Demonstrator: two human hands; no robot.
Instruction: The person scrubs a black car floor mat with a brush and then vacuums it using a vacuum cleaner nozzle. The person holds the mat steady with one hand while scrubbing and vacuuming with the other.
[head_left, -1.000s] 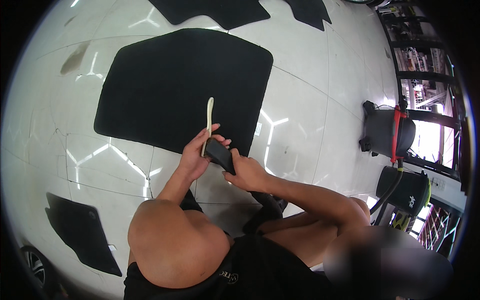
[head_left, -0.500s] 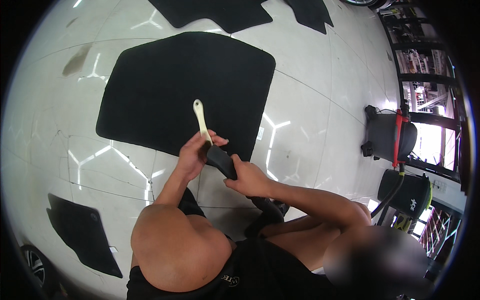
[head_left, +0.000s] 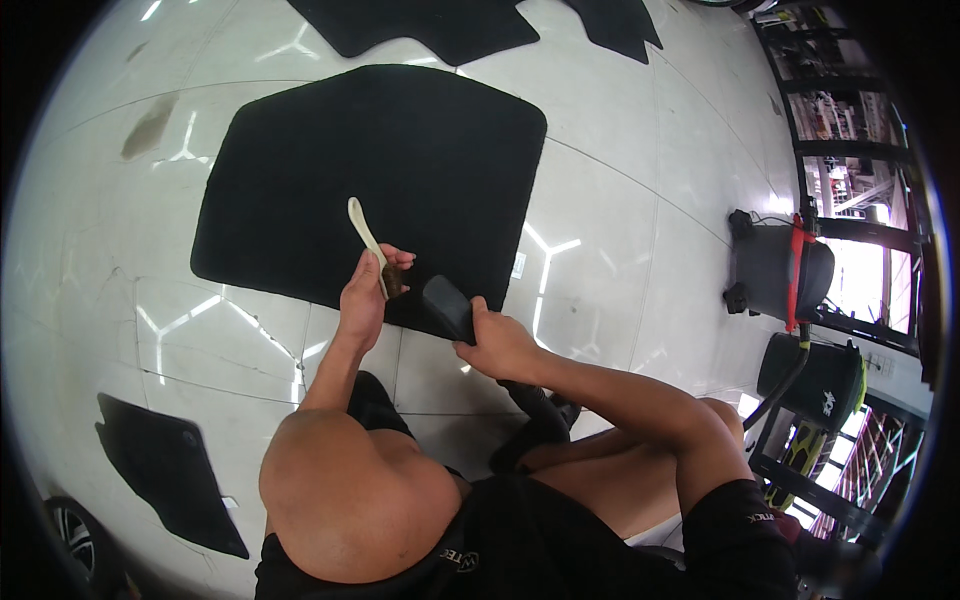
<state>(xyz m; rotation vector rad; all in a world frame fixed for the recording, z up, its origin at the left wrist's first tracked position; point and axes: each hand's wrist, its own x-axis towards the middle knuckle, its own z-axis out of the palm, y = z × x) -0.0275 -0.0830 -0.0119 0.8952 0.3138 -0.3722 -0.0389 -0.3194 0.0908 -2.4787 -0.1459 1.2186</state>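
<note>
A large black car mat (head_left: 330,170) lies flat on the floor in front of me. Over its near edge, my left hand (head_left: 362,300) is closed around a brush with a pale cream handle (head_left: 364,225) and brown bristles. The handle points up and away, with the bristles down by my fingers. Just to the right, my right hand (head_left: 502,342) grips a black vacuum nozzle (head_left: 449,306). The nozzle's wide end tilts toward the brush, apart from it. Behind my right wrist a black hose (head_left: 532,405) runs down past my legs.
More black mats (head_left: 420,25) lie at the far side, and a smaller mat (head_left: 165,465) at the lower left, near a car wheel (head_left: 75,540). On the right stand a wheeled black container (head_left: 775,270) with a red bar, a black bin (head_left: 805,385) and shelving (head_left: 850,120).
My left hand with the brush has moved left, away from the nozzle, and turned so the bristles show. The right hand and nozzle have shifted only slightly.
</note>
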